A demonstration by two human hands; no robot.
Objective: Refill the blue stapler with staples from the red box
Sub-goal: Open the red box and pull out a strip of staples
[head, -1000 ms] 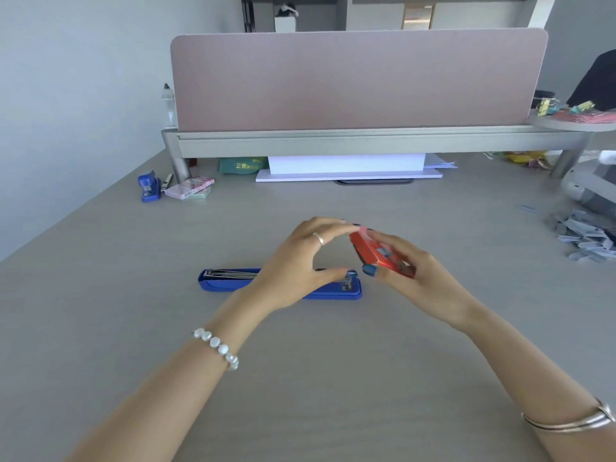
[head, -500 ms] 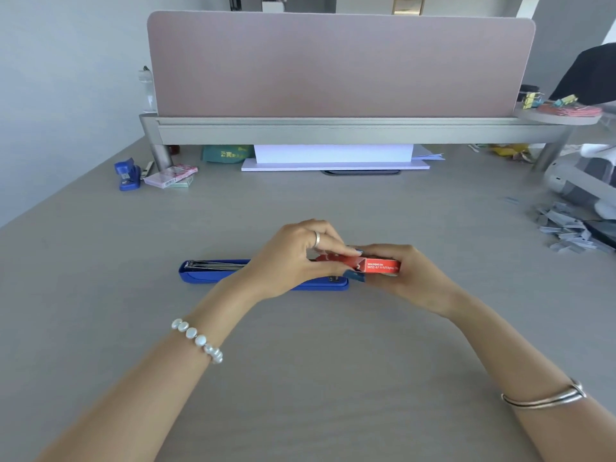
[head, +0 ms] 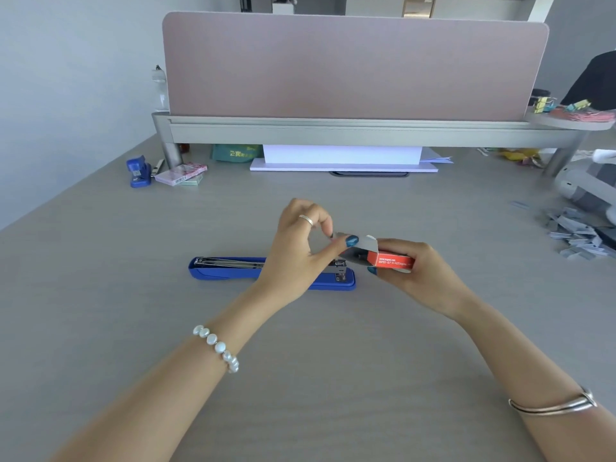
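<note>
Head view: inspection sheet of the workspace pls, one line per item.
Surface: grey desk, bare in front of the arms.
Job's things: blue stapler lies opened flat, its metal staple channel exposed; red box is held above the desk, its end flap open.
Clutter: small blue stapler and pink packet far left; loose staple strips far right; white paper stack under the shelf.
Grippers: left hand pinches the box flap; right hand grips the box body.
Cables: nothing seen.
Surroundings: pink divider panel on a grey shelf; binder clips on its right end.
</note>
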